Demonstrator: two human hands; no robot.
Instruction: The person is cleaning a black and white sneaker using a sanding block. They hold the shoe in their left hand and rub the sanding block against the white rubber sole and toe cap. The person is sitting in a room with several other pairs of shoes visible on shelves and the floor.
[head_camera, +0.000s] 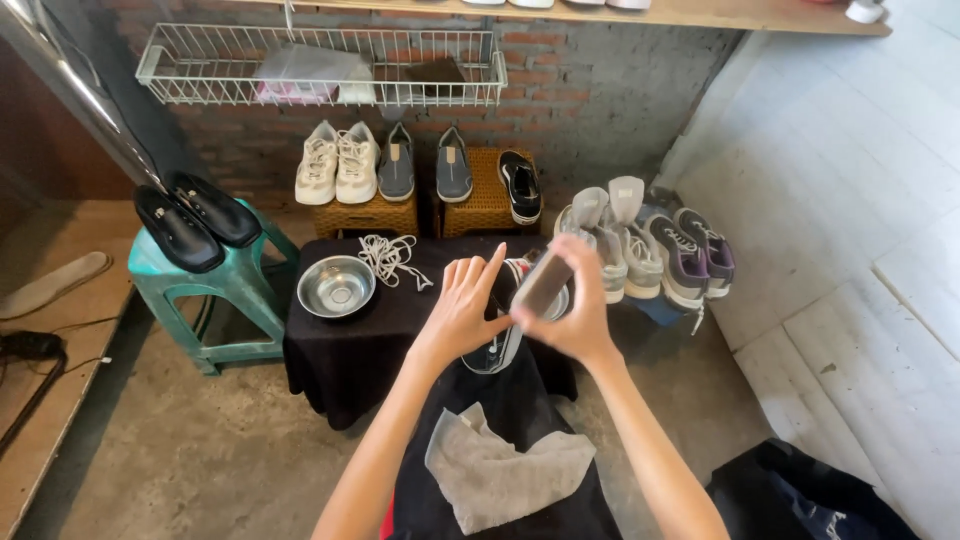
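Head view of a person working over a low table draped in black cloth. Both forearms reach forward from the near edge and meet above the table's near right part. The left hand is raised with fingers extended and spread, its palm and thumb resting against a dark shoe with a pale stripe, which lies partly hidden beneath both hands at the table's near edge; whether the left hand truly grips the shoe cannot be told. The right hand is closed around a dark rectangular block, seemingly a brush or sponge, held tilted just above the shoe. A grey cloth lies crumpled on the black apron over the person's lap. Containers: a round steel bowl stands on the left of the table, showing nothing inside but reflections; just beside it, to the right, lies a tangle of white laces. A white wire basket on the far brick wall holds pale wrapped packets and a dark flat item. Two woven boxes below carry pairs of shoes; a teal stool at left carries black shoes.
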